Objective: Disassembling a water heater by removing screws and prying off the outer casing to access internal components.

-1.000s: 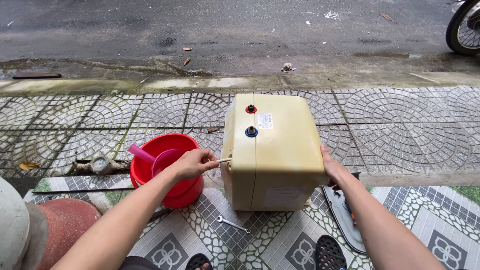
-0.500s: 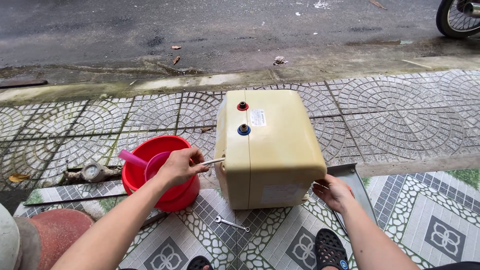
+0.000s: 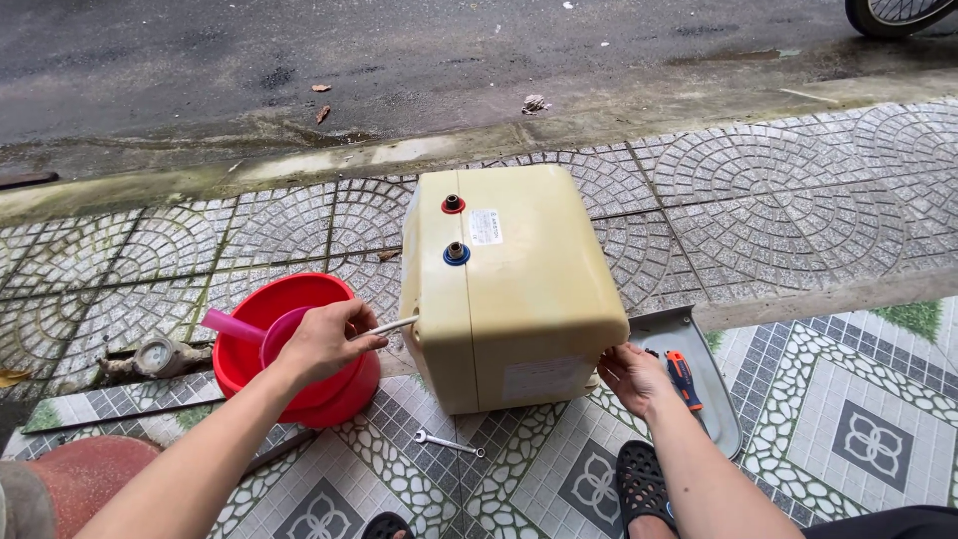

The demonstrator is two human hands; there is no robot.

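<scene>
red bucket (image 3: 334, 394) crowding tank's (image 3: 519, 289) left, wrench (image 3: 449, 442) in front

glossy yellowed plastic tank (image 3: 519, 289) — shiny red plastic basin (image 3: 299, 344), rough patterned paving (image 3: 778, 220).

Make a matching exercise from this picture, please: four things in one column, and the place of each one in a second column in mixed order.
Things:
1. cream water heater tank
2. red basin
3. small wrench
4. orange-handled screwdriver

Places:
A. on the grey metal cover, beside the right hand
B. on the tiles in front of the tank
C. under the left hand, with a pink scoop inside
D. between the two hands, its red and blue ports facing up

Pairs: 1-D, 2-C, 3-B, 4-A
</scene>
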